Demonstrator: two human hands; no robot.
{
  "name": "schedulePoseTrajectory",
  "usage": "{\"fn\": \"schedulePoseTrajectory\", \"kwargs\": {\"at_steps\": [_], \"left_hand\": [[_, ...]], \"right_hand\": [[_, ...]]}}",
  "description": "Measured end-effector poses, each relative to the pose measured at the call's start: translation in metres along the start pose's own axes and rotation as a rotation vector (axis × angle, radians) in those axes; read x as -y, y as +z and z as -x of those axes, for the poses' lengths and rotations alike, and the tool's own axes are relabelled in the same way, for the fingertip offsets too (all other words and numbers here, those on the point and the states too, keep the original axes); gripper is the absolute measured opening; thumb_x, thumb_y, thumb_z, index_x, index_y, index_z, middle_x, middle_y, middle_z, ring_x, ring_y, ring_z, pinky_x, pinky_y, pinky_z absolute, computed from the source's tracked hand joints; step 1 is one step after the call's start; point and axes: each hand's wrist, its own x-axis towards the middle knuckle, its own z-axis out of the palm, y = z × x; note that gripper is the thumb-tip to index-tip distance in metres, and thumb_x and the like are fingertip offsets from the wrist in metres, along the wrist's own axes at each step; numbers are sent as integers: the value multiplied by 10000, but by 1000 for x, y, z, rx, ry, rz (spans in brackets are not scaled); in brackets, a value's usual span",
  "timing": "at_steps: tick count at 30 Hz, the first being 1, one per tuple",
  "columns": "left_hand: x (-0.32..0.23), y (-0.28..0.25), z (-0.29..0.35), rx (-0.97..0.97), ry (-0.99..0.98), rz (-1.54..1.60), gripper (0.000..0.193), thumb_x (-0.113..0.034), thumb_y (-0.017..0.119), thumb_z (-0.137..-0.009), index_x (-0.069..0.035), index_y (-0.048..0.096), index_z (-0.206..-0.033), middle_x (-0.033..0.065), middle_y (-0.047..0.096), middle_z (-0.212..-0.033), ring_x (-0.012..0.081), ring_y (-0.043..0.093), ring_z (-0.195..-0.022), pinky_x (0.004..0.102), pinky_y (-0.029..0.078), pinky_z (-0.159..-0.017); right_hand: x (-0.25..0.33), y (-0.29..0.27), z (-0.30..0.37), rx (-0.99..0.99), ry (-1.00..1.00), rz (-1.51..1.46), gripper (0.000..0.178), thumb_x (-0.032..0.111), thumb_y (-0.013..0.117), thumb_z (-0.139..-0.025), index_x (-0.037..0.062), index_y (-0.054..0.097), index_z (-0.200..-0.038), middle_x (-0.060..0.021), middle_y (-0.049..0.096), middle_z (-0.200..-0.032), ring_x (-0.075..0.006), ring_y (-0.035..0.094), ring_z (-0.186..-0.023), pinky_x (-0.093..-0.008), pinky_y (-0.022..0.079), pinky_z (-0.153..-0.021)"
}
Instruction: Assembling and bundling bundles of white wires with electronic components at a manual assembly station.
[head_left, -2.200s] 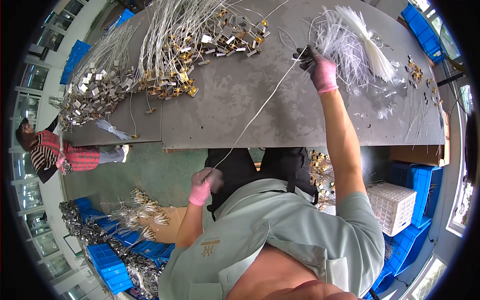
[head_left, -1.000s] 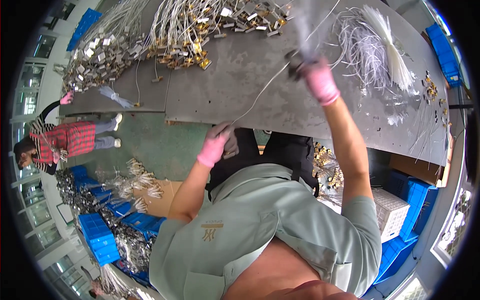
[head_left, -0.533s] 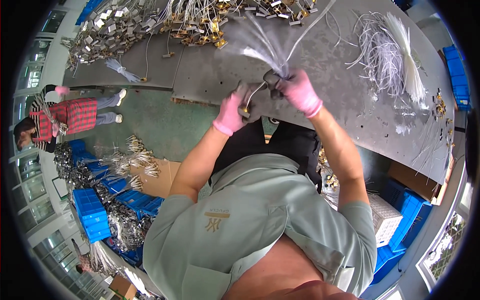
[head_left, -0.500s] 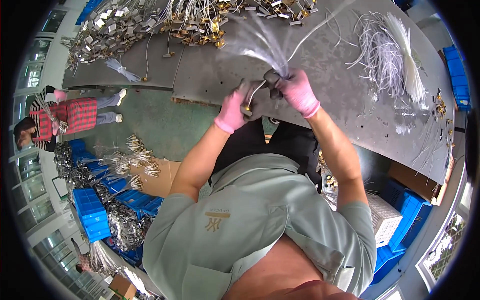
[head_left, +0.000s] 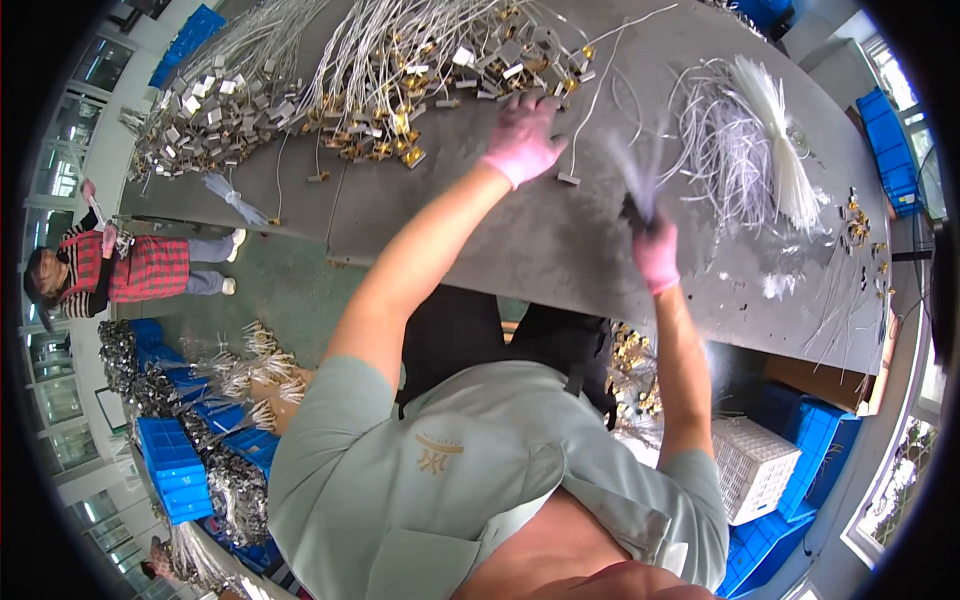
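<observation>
My left hand, in a pink glove with dark fingertips, is stretched out flat at the near edge of a heap of wired metal parts. Its fingers are apart, and I see nothing held in them. Just right of it, a single white wire ends in a small metal block on the grey table. My right hand, gloved alike, is closed around a bunch of thin clear plastic strips, smeared by motion. Farther right lies a larger bundle of pale plastic strips.
More metal-ended wires are heaped at the far left, with a small tied bunch of strips nearby. Small brass parts lie at the right edge. Blue crates stand low left; a white crate is low right. A person stands at left.
My hands have parted. The left has let go of the wired part and reached forward to the heap; the right has moved right with the strips. A metal-ended wire now lies beside my left hand.
</observation>
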Motion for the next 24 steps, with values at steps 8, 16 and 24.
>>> {"fn": "schedulePoseTrajectory", "kwargs": {"at_steps": [8,16,24], "left_hand": [[21,40,-81,129,97,-424,470,-276,609,-793,-111,564,-1230,128,496,-1306,300,438,-1236,480,326,-1037],[43,33,45,43,209,-323,158,-231,574,-764,-89,632,-801,79,618,-865,258,574,-941,418,410,-817],[79,7,90,-116,69,-23,278,-334,655,-754,-129,693,-938,78,661,-877,267,603,-901,387,425,-818]], "right_hand": [[5,17,44,-12,-64,66,318,-49,570,-759,39,638,-1056,-204,649,-932,-358,641,-898,-359,505,-770],[3,-1,24,-153,145,-66,268,238,633,-891,-29,630,-911,-208,644,-712,-206,678,-682,-352,481,-590],[-18,20,21,-179,-465,266,158,119,611,-858,40,663,-985,-143,673,-812,-303,643,-676,-346,501,-614]]}}
